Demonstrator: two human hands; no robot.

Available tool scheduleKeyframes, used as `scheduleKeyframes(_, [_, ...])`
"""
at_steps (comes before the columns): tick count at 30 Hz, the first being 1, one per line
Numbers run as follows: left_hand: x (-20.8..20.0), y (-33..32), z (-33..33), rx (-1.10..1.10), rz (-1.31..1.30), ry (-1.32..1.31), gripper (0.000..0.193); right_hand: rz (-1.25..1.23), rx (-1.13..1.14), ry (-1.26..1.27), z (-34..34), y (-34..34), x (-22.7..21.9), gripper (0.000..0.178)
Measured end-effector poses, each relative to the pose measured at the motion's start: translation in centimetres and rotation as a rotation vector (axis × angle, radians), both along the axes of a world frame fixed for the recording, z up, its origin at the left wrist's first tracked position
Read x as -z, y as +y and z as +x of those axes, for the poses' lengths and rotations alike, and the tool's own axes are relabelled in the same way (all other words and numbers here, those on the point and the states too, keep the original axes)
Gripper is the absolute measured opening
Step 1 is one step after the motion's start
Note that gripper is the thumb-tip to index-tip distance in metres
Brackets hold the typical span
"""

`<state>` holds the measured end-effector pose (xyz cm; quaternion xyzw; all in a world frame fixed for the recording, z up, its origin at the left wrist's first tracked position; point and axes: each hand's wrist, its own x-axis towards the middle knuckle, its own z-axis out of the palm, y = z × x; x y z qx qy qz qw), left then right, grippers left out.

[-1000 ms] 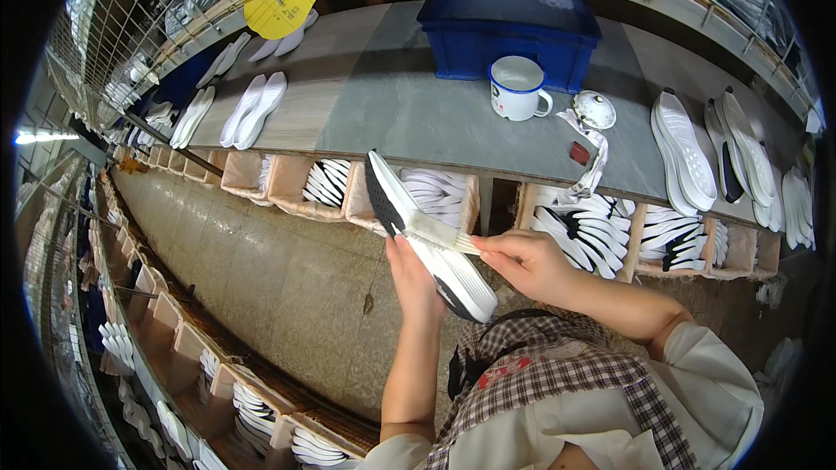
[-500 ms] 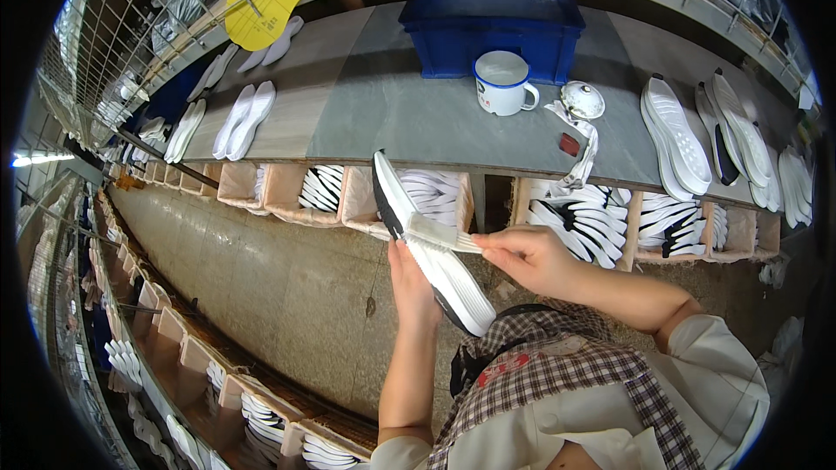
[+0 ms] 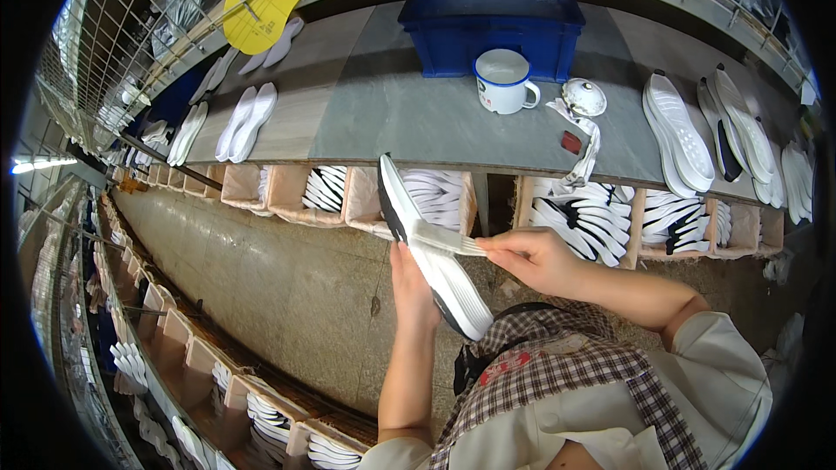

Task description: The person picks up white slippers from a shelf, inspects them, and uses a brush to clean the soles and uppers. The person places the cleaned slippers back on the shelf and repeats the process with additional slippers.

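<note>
A white shoe sole [image 3: 461,296] with a black outer edge is held up at a slant in front of the bench, its ribbed inner face turned upward. My left hand [image 3: 412,290] grips it from beneath at the middle, the fingers mostly hidden behind it. Pinched between the thumb and fingers of my right hand [image 3: 527,259] is the end of a flat, pale brush [image 3: 442,238]. The brush's wide head lies across the middle of the sole and seems to touch it.
A grey bench [image 3: 383,122] carries a blue crate [image 3: 488,39], an enamel mug [image 3: 502,91], a lid [image 3: 583,97] and pairs of soles [image 3: 677,139]. Lined bins of soles [image 3: 582,222] sit under its front edge. More bins [image 3: 174,344] run along the left, and wire mesh hangs overhead.
The sole and both hands have shifted very slightly to the right in view. The brush still lies across the sole, and the grip of each hand is unchanged.
</note>
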<state>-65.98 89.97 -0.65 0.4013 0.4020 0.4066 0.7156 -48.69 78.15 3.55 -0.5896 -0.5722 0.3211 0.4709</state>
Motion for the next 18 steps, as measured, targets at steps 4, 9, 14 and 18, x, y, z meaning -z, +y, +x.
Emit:
scheduleKeyframes(4, [0.4,-0.1,-0.2,-0.049,-0.057,0.038,0.063,0.056,-0.057,0.066,-0.5,-0.3,-0.5,0.023])
scheduleKeyframes(9, [1.0,-0.5,0.1,0.014,-0.078,0.010,0.052,0.126,0.082,0.056,1.7,3.6,-0.5,0.023])
scheduleKeyframes(14, [0.6,-0.2,-0.2,-0.145,-0.160,-0.071,0.029,-0.308,0.255,0.783,9.8,8.1,2.9,0.021])
scheduleKeyframes(18, [0.0,-0.5,-0.1,-0.192,-0.189,-0.080,0.029,-0.413,0.315,0.501,12.8,10.7,5.8,0.017])
